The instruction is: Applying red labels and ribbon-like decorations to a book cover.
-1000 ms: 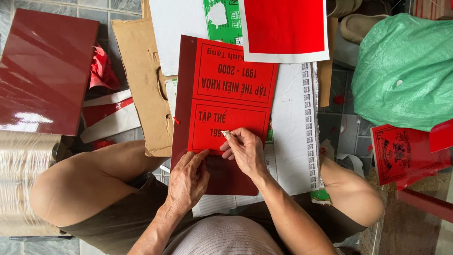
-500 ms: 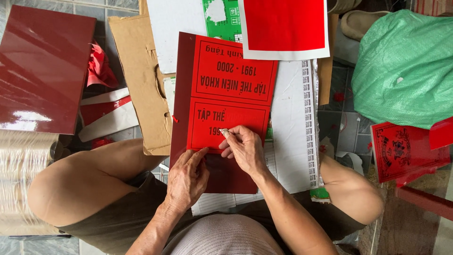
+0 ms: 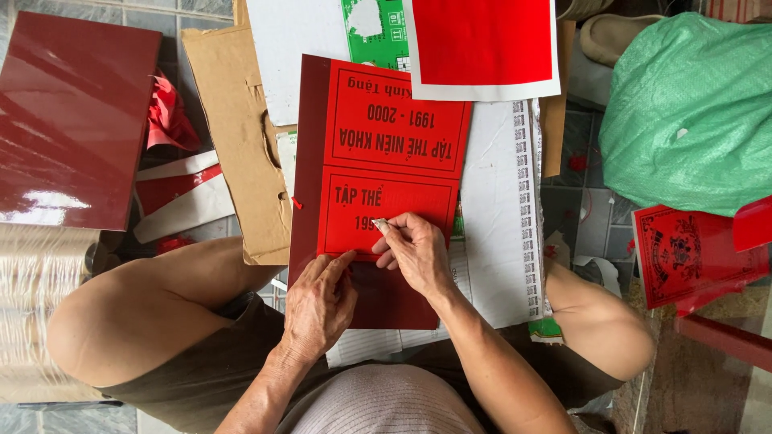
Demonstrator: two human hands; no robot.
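Note:
A dark red board [image 3: 378, 297] lies on the floor in front of me, with two bright red lettered vinyl sheets [image 3: 386, 161] stuck on its upper part. My right hand [image 3: 414, 253] pinches a small metal blade or tweezer tip [image 3: 379, 224] against the lower sheet, at the dark lettering. My left hand [image 3: 320, 304] presses flat on the board's lower left part, fingers spread, index finger pointing toward the sheet's lower edge. My bare knees frame the board on both sides.
A glossy dark red panel [image 3: 72, 120] lies at the left beside brown cardboard [image 3: 241, 137] and red scraps [image 3: 169, 116]. A red sheet on white backing [image 3: 482, 44] lies above the board. A green sack [image 3: 691, 112] and a red printed card [image 3: 691, 253] are at the right.
My right hand has shifted slightly along the lower sheet's lettering with the tool. My left hand stays pressed on the board.

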